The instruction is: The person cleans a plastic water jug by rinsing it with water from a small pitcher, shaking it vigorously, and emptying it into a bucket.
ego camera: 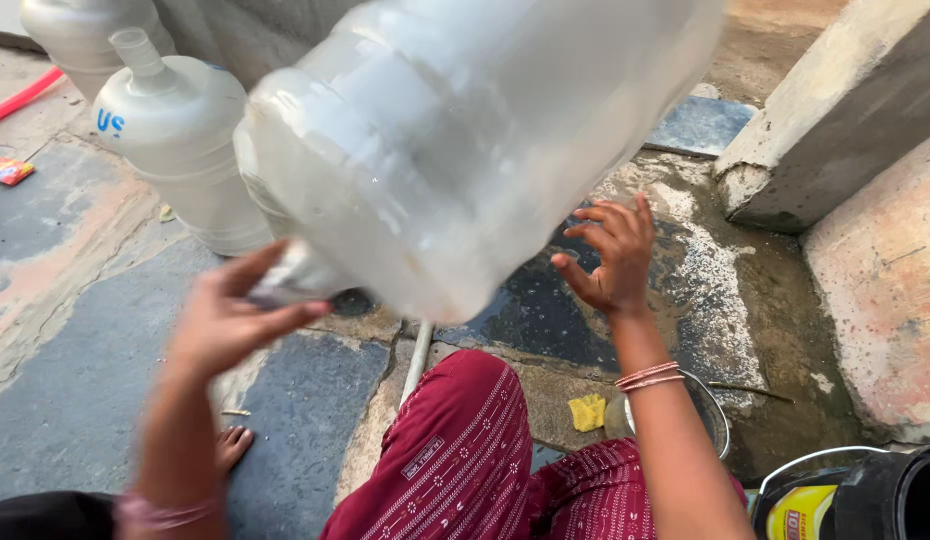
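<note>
- Big clear jug (455, 140) is up in the air, tipped on its side between both hands, blurred.
- Left hand (230, 320) wraps the neck end, fingers curled on it, gripping.
- Right hand (610, 255) sits against the jug's base, fingers spread, flat support and no clasp.
- Looks like a swirl-and-rinse step, judging by the wet floor (545, 310) under the hands.
- Next move calls for a firm neck grip and a steady base.
- Second jug (175, 140) stands beyond the left hand.
</note>
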